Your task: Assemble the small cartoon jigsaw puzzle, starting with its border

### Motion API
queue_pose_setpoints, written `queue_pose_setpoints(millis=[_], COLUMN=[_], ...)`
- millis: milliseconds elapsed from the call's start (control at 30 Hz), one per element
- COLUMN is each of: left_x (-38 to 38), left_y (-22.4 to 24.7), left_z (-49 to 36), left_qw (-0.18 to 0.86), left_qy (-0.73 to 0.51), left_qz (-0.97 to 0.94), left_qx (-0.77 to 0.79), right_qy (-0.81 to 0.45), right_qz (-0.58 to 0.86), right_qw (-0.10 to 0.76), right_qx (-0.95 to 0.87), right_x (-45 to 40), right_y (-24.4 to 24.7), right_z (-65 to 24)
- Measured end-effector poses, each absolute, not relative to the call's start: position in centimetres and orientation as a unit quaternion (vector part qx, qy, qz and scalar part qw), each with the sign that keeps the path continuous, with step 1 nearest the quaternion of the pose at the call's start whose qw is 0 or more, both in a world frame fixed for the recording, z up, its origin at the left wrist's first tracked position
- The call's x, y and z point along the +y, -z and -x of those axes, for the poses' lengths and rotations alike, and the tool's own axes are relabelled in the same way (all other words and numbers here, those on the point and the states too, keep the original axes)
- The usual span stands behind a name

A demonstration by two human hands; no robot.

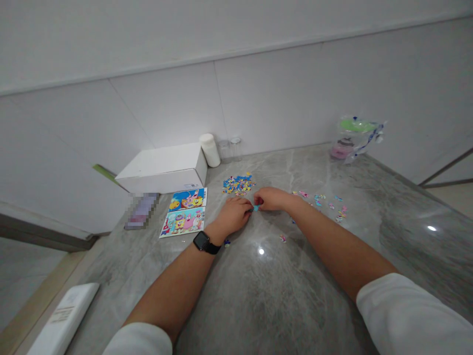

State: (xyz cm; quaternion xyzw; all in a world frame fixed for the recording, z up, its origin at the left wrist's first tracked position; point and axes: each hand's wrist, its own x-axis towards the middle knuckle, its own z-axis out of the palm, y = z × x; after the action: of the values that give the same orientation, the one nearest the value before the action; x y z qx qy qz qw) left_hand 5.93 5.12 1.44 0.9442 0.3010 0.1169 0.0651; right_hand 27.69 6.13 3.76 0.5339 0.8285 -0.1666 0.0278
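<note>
My left hand, with a black watch on its wrist, rests low over the table with its fingers closed at the edge of small turquoise jigsaw pieces. From the other side, my right hand pinches the same pieces, its fingertips meeting those of the left. How the pieces fit together is too small to see. Just beyond the hands lies a pile of mixed jigsaw pieces. Two cartoon picture cards lie to the left. A loose pink piece sits nearer to me.
Several scattered pieces lie right of my right arm. At the back stand a white box, a white bottle and two clear glasses. A clear plastic bag is by the wall; a white packet lies front left.
</note>
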Motion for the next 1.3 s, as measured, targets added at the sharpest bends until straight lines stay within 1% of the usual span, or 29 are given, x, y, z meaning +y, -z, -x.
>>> queue_pose_setpoints(millis=[267, 433, 533, 633, 733, 800, 900, 1000, 1100, 1200, 1300], left_x=[4.7, 5.3, 5.7, 5.2, 3.2, 1.7, -0.1, -0.9, -0.9, -0.9, -1.5], left_y=[-1.4, -2.5, -5.5, -9.9, -13.7, -15.4, -16.5, -16.4, -15.2, -12.7, -9.0], left_z=[-6.1, -5.6, -4.3, -2.6, -1.3, -1.0, -1.0, -1.4, -2.1, -3.6, -5.9], left_qw=[0.048, 0.056, 0.073, 0.079, 0.074, 0.068, 0.06, 0.054, 0.063, 0.078, 0.086], left_qy=[-0.096, -0.129, -0.208, -0.316, -0.369, -0.383, -0.37, -0.343, -0.294, -0.214, -0.121], left_qz=[-0.949, -0.943, -0.922, -0.883, -0.849, -0.842, -0.854, -0.875, -0.904, -0.939, -0.958], left_qx=[0.297, 0.303, 0.317, 0.339, 0.371, 0.374, 0.36, 0.337, 0.303, 0.257, 0.246], right_qy=[0.166, 0.186, 0.171, 0.141, 0.114, 0.104, 0.09, 0.072, 0.067, 0.061, 0.055], right_qz=[-0.54, -0.55, -0.567, -0.583, -0.591, -0.592, -0.594, -0.608, -0.629, -0.658, -0.697], right_qw=[0.048, 0.039, -0.027, -0.144, -0.225, -0.251, -0.253, -0.221, -0.18, -0.162, -0.157], right_qx=[0.824, 0.813, 0.805, 0.787, 0.766, 0.759, 0.758, 0.759, 0.753, 0.733, 0.697], right_x=[6.1, 5.7, 5.2, 3.7, 1.3, -0.2, -1.8, -2.6, -3.2, -3.8, -4.2], right_y=[-3.9, -5.6, -8.3, -11.9, -14.9, -16.3, -17.3, -16.9, -15.0, -11.6, -7.3], right_z=[-27.4, -27.9, -29.8, -32.5, -34.5, -35.1, -35.7, -36.7, -38.5, -41.1, -43.7])
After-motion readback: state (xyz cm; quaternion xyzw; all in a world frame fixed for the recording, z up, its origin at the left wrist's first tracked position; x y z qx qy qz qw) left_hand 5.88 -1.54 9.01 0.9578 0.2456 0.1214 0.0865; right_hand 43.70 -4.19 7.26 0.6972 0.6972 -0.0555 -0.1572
